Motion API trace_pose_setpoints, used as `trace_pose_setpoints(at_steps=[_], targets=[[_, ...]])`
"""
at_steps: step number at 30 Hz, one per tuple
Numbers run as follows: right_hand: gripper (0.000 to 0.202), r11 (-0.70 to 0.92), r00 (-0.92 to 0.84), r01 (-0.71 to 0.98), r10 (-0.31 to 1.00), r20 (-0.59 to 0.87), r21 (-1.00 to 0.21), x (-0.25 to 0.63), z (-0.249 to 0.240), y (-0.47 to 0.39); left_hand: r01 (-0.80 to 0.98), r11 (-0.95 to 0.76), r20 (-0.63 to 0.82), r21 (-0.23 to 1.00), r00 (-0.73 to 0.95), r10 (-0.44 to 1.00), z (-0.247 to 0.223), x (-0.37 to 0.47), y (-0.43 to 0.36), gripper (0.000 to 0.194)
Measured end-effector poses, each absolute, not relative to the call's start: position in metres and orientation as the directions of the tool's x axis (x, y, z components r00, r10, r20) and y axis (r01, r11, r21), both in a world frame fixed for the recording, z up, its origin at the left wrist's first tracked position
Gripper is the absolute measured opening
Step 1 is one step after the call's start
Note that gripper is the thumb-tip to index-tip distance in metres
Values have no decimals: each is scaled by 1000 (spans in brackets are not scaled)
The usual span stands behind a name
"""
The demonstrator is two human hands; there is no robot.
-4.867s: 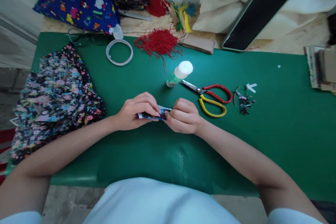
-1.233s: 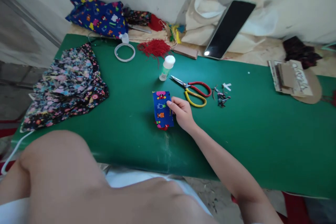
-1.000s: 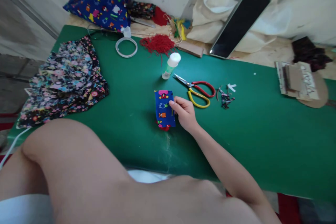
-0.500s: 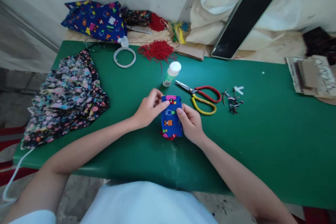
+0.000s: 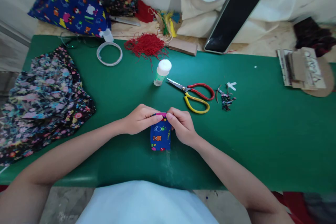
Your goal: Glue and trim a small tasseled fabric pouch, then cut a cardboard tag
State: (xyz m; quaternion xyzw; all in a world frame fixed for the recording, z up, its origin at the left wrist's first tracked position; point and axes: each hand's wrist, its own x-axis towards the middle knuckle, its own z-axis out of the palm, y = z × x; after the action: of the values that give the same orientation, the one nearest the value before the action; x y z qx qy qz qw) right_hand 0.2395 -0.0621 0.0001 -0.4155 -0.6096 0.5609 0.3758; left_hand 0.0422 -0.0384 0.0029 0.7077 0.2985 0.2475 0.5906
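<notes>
A green-covered table [image 5: 252,140] spreads beneath the grip, with gathered black floral fabric [image 5: 44,101] off to its left, metal scissors with one red and one yellow handle [image 5: 185,89] beyond it to the right, and an upright white-capped tube with a green label [image 5: 160,73] ahead. The left hand [image 5: 140,119] and right hand [image 5: 182,126] pinch the far edge of a small blue rectangular printed cloth [image 5: 160,138]; uneven thumb pressure could skew or crease that edge, and a careless forward reach might topple the tube.
</notes>
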Motion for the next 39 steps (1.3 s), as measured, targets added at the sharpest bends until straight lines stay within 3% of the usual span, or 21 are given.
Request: trace_pose_setpoints(at_steps=[7, 12, 16, 18, 21, 26, 30, 34, 39], targets=[[50, -98, -399, 69, 910, -117, -993, 243, 1, -60, 136, -114, -21, 984, 728, 685, 5, 42, -39, 39], [44, -2, -443, 74, 896, -34, -997, 245, -1, -61, 121, -13, -72, 993, 671, 738, 5, 42, -40, 39], [23, 98, -171, 140, 982, 73, -985, 238, -6, -52, 74, 208, -213, 975, 560, 800, 5, 42, -41, 42], [37, 137, -63, 265, 990, 125, -955, 231, -6, -37, 45, 276, -256, 960, 538, 803, 5, 43, -41, 42], [60, 220, -92, 425, 975, 200, -878, 215, -5, -6, 33, 297, -267, 954, 544, 796, 4, 43, -41, 40], [19, 335, -183, 509, 942, 281, -793, 203, -1, 36, 60, 290, -273, 955, 559, 783, 3, 43, -42, 42], [21, 265, 25, 530, 944, 328, -805, 239, 4, 51, 58, 288, -271, 956, 553, 788, 2, 44, -42, 43], [25, 107, 224, 577, 933, 283, -810, 295, 1, 57, 49, 311, -289, 949, 529, 798, 3, 46, -42, 42], [22, 40, 228, 704, 933, 279, -709, 318, -12, 57, 51, 356, -335, 933, 487, 807, 3, 48, -42, 43]])
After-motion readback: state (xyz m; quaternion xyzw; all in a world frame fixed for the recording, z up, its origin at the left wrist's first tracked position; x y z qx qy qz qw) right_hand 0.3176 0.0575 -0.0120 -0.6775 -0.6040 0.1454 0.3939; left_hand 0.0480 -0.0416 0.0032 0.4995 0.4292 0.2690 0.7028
